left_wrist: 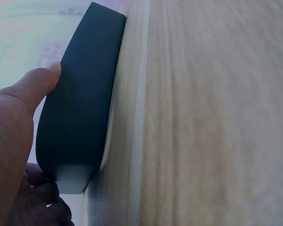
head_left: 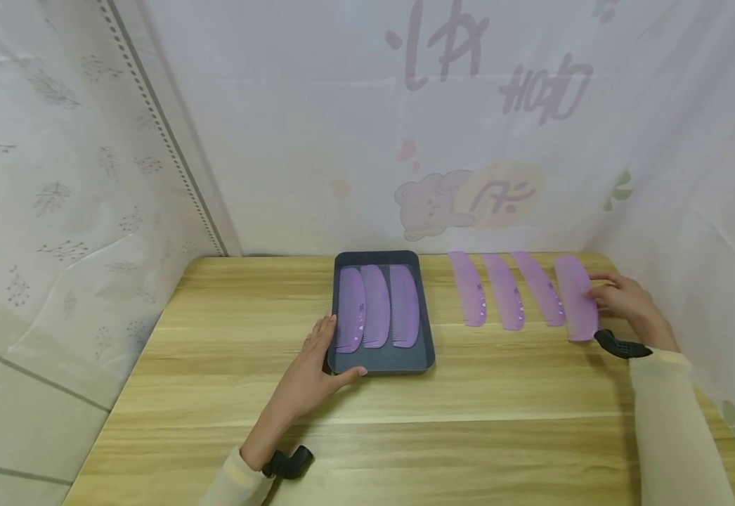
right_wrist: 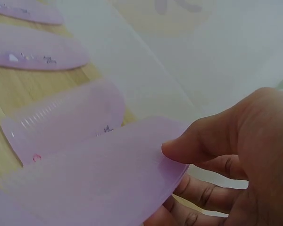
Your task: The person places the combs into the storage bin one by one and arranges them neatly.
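A dark grey tray (head_left: 380, 362) stands on the wooden table with three purple combs (head_left: 376, 306) lying side by side in it. My left hand (head_left: 307, 369) grips the tray's near left corner, thumb on the front rim and fingers along the left side. In the left wrist view the thumb presses the wall of the tray (left_wrist: 80, 94). At the right, my right hand (head_left: 623, 299) pinches a translucent purple comb (head_left: 576, 299) by its curved back. The right wrist view shows the thumb on top of this comb (right_wrist: 99, 174) and fingers beneath, with another comb (right_wrist: 66, 117) partly behind it.
Three more purple combs (head_left: 503, 292) lie slanted in a row between the tray and my right hand, with small shiny decorations on them. A pale printed cloth (head_left: 317, 140) hangs along the table's back edge. More cloth hangs at both sides. The wooden table (head_left: 456, 436) extends toward me.
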Tool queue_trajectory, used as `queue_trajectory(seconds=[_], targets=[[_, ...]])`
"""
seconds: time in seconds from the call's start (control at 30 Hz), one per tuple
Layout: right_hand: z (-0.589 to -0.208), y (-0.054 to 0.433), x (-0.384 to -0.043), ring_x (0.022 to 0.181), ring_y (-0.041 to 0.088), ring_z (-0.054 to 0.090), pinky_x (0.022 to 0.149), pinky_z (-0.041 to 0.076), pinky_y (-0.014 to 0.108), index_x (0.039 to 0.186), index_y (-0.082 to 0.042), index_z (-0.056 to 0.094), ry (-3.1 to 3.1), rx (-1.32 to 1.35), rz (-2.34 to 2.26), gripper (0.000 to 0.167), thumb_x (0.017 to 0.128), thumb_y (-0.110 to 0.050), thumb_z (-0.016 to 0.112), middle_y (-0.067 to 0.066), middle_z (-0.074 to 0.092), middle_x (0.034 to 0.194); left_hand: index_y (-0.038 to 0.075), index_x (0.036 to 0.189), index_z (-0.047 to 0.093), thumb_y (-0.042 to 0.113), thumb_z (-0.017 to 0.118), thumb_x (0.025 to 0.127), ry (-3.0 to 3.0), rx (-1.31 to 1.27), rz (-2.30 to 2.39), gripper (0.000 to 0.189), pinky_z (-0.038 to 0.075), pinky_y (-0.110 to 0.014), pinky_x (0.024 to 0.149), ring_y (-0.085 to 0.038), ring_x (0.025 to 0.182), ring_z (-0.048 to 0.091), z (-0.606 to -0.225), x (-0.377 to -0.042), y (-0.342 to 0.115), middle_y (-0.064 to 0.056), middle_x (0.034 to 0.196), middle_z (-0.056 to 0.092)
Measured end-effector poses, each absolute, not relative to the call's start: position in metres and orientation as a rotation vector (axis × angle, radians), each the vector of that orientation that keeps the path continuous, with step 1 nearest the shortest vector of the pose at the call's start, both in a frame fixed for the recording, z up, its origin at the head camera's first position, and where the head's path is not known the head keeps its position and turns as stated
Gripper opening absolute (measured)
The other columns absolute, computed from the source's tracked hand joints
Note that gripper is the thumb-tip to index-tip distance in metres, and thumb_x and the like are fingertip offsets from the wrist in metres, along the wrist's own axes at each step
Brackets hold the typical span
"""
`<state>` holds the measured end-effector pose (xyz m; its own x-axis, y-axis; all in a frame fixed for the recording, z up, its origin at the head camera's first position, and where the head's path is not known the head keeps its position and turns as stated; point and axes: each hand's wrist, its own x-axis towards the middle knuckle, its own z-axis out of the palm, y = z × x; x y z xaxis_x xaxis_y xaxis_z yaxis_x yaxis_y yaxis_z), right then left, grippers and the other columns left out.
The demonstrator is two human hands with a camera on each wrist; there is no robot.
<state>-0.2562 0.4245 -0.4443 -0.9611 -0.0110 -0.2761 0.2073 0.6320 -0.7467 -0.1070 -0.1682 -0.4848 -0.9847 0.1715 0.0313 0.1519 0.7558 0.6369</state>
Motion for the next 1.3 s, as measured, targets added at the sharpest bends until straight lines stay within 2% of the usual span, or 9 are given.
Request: queue_trajectory(seconds=[0.23,0.33,0.53,0.8,1.0,1.3], targets=[[-0.441,0.414,-0.252,0.085,-0.002,0.067,0.076,0.063,0.026,0.156,0.002,0.028,2.575,0.125,-1.337,0.067,0.104,-0.026,0.059,-0.02,0.064,0.096,0.014,0.166,0.012,0.078,0.069,0.079,2.919,0.241,1.039,0.122,0.016,-0.05,0.132,-0.025,0.162,0.009,-0.486,-0.107,-0.168,-0.003,0.174,0.011],[-0.441,0.409,-0.251,0.084,-0.001,0.068,0.075,0.064,0.026,0.153,0.003,0.031,2.567,0.098,-1.384,0.063,0.103,-0.023,0.06,-0.026,0.063,0.091,0.014,0.166,0.012,0.078,0.069,0.079,2.918,0.241,1.038,0.122,0.016,-0.05,0.132,-0.026,0.162,0.009,-0.485,-0.107,-0.168,-0.004,0.174,0.011],[-0.439,0.399,-0.249,0.084,0.001,0.068,0.073,0.064,0.027,0.151,0.005,0.032,2.575,-0.017,-1.408,0.06,0.105,-0.02,0.059,-0.021,0.065,0.093,0.014,0.166,0.012,0.079,0.067,0.079,2.92,0.24,1.039,0.122,0.017,-0.05,0.132,-0.026,0.162,0.01,-0.485,-0.107,-0.168,-0.004,0.174,0.012],[-0.436,0.379,-0.247,0.081,0.003,0.07,0.069,0.065,0.028,0.151,0.009,0.03,2.549,-0.058,-1.498,0.06,0.102,-0.009,0.061,-0.022,0.069,0.088,0.014,0.166,0.011,0.079,0.067,0.08,2.913,0.241,1.035,0.122,0.017,-0.052,0.131,-0.026,0.162,0.009,-0.485,-0.107,-0.169,-0.004,0.174,0.01],[-0.436,0.367,-0.245,0.081,0.004,0.07,0.069,0.065,0.03,0.15,0.008,0.03,2.536,-0.094,-1.51,0.061,0.101,-0.009,0.063,-0.018,0.069,0.089,0.013,0.166,0.012,0.078,0.068,0.08,2.922,0.239,1.029,0.122,0.019,-0.055,0.13,-0.028,0.162,0.01,-0.484,-0.105,-0.171,-0.006,0.174,0.011],[-0.433,0.355,-0.239,0.079,0.007,0.07,0.066,0.065,0.031,0.148,0.006,0.035,2.563,-0.137,-1.505,0.058,0.1,-0.01,0.064,-0.017,0.069,0.088,0.011,0.166,0.013,0.08,0.066,0.079,2.923,0.256,1.039,0.123,0.018,-0.053,0.131,-0.029,0.161,0.011,-0.483,-0.108,-0.168,-0.007,0.174,0.013]])
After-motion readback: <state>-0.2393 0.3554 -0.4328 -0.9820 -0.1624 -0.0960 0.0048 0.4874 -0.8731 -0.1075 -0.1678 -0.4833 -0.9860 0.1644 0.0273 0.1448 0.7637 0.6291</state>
